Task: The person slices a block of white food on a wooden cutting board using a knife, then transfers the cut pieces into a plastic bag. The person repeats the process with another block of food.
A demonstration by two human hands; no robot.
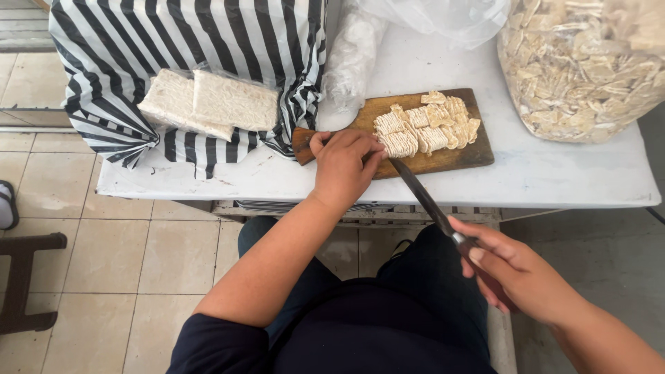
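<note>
Two bare hands are seen over a brown wooden cutting board (pixel 415 163). Nearest, the right hand (pixel 516 273) is clenched around the dark handle of a long steel knife (pixel 422 197), its tip touching the board. Beyond, the left hand (pixel 343 166) is pressed on pale sliced tempeh (pixel 429 125) atop the board. Left of the board, wrapped tempeh blocks (pixel 208 104) are laid on a black-and-white striped plastic bag (pixel 138 34).

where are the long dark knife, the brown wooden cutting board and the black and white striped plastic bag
long dark knife (pixel 422 195), head view, middle of the blade
brown wooden cutting board (pixel 478 149), head view, bare right end
black and white striped plastic bag (pixel 173 34), head view, upper front face
</note>
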